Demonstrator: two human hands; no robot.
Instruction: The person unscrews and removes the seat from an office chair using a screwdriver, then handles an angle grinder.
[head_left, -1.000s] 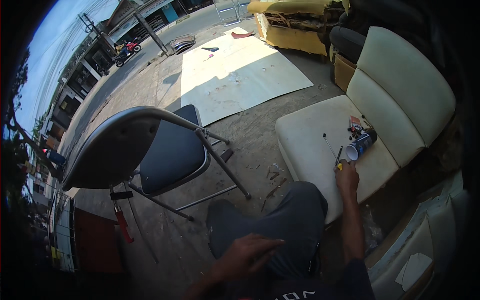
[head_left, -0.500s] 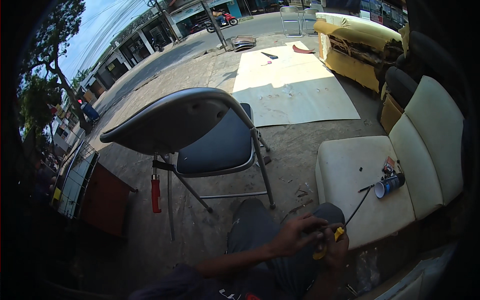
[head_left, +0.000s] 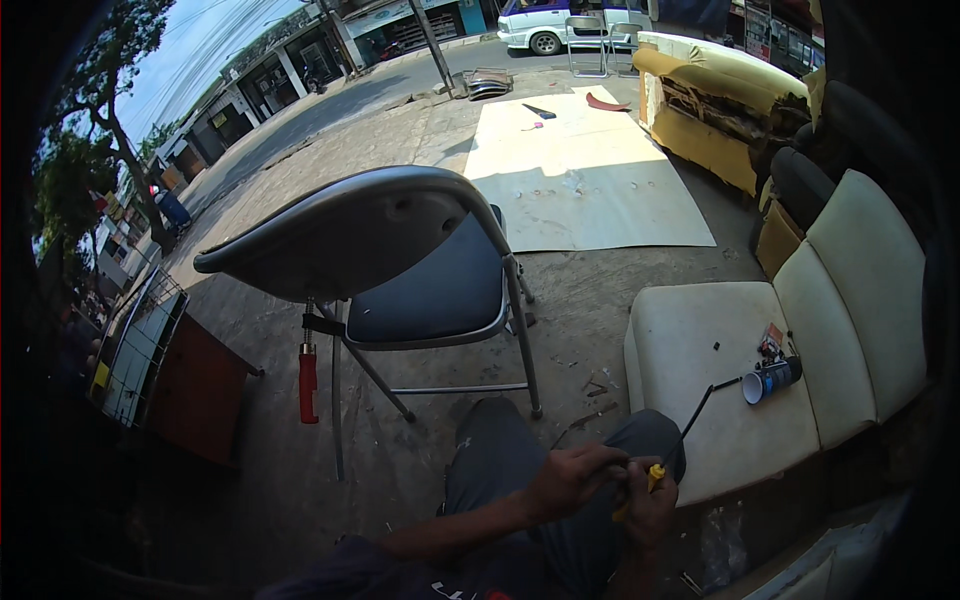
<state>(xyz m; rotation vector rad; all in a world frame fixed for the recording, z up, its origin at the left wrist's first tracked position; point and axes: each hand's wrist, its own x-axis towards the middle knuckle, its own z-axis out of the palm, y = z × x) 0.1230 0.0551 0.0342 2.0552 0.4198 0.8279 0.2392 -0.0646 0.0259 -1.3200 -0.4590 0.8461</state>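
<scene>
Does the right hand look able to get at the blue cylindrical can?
Probably yes: nothing visible blocks the way to the can, though the right hand holds a yellow-handled tool.

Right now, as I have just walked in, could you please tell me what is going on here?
The person's right grip holds a yellow-handled tool, likely a screwdriver, its dark shaft reaching toward the cream seat. The left grip is close beside it, fingers bent; whether it pinches something small cannot be told. On that seat, a blue can lies on its side. To the left stands a dark folding chair, with a red-handled clamp at its back.
</scene>
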